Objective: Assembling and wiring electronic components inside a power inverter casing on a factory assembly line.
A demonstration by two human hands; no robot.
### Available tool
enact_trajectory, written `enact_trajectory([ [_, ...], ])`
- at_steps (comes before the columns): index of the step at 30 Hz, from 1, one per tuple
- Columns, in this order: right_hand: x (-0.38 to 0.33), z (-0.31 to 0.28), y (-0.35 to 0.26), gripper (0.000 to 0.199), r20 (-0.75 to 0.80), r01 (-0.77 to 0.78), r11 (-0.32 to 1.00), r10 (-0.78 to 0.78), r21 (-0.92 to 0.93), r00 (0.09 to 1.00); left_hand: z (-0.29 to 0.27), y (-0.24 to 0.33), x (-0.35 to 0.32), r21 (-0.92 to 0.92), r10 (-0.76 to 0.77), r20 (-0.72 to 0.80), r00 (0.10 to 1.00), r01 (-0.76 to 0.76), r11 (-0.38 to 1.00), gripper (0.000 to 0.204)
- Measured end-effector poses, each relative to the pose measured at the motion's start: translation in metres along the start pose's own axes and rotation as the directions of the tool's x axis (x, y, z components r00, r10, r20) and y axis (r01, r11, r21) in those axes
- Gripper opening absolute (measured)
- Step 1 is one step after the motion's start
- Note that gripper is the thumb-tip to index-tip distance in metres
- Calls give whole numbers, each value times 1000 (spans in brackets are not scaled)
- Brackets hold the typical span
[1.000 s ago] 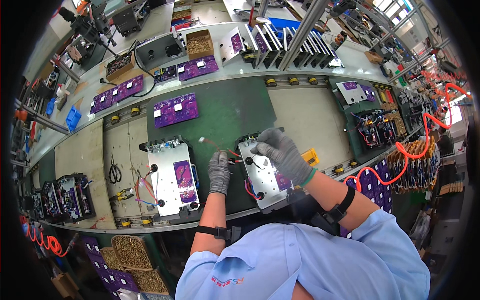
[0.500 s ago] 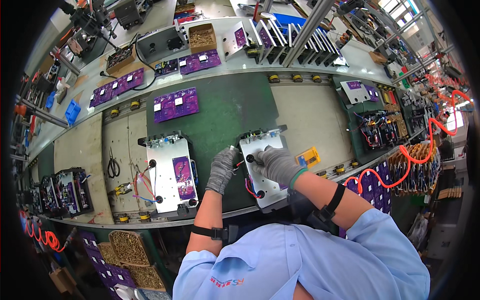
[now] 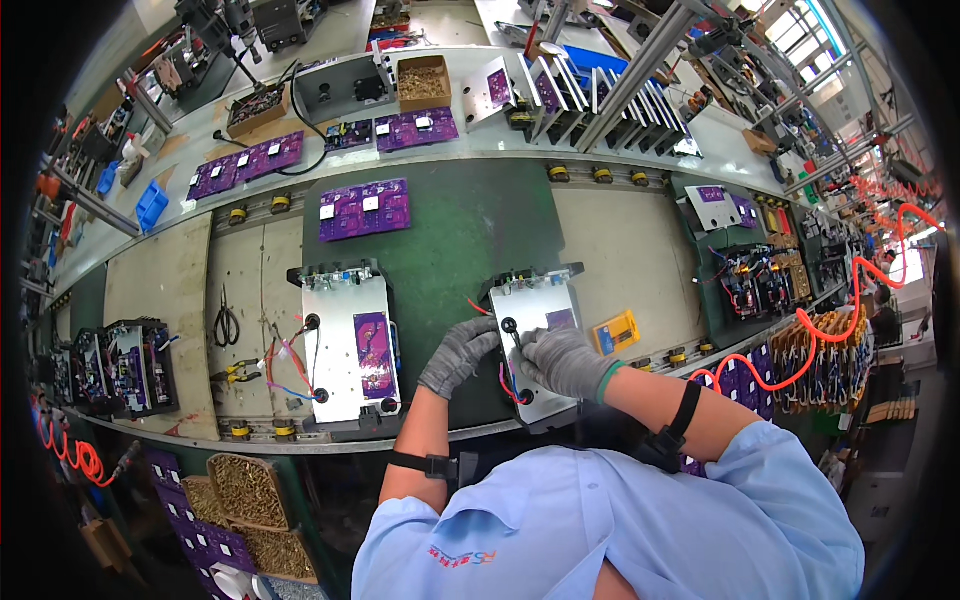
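Note:
Both hands wear grey knitted gloves and work at a silver metal plate unit (image 3: 548, 398) with black fittings, on the green board in front of me. My left hand (image 3: 461, 357) is at its left edge, fingers bent and pressed together; what they grip is hidden. My right hand (image 3: 567, 362) rests over the plate, fingers closed beside a black wire that runs down from the upper black grommet (image 3: 509, 325). Whether they pinch that wire is unclear. A red wire (image 3: 478, 307) sticks out above my left hand. Left of it lies a similar silver unit (image 3: 335, 345) with loose coloured wires.
A purple circuit board (image 3: 365, 210) lies on the green board, farther back. To the right is a yellow case (image 3: 616, 332). Black-handled scissors (image 3: 227, 325) and yellow-handled pliers (image 3: 237, 373) lie left. A coiled orange hose (image 3: 740, 348) hangs at the right edge.
My left hand has come down along the unit's left edge, and the red wire now shows above it. My right hand has shifted slightly lower on the plate. The whole view has moved a little.

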State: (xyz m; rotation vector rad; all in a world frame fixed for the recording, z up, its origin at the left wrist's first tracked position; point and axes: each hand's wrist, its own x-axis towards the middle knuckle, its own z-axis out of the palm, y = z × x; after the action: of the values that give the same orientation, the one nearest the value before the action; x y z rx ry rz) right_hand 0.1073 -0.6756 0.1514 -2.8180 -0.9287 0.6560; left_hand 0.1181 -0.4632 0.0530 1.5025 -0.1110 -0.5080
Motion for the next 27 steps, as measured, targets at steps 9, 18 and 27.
enact_trajectory([
  [9, 3, 1, 9, 30, -19, 74, 997, -73, 38, 997, 10, -18, 6, -236, -170, -109, 979, 141, 962, 31],
  [18, 6, -10, 13, 29, 97, 60, 994, -69, 89, 993, 12, -7, 4, -450, -90, 67, 994, 110, 886, 38],
  [27, 5, -11, 16, 29, 102, 67, 994, -75, 83, 992, 15, -2, 16, -437, -83, 76, 994, 108, 893, 43],
])
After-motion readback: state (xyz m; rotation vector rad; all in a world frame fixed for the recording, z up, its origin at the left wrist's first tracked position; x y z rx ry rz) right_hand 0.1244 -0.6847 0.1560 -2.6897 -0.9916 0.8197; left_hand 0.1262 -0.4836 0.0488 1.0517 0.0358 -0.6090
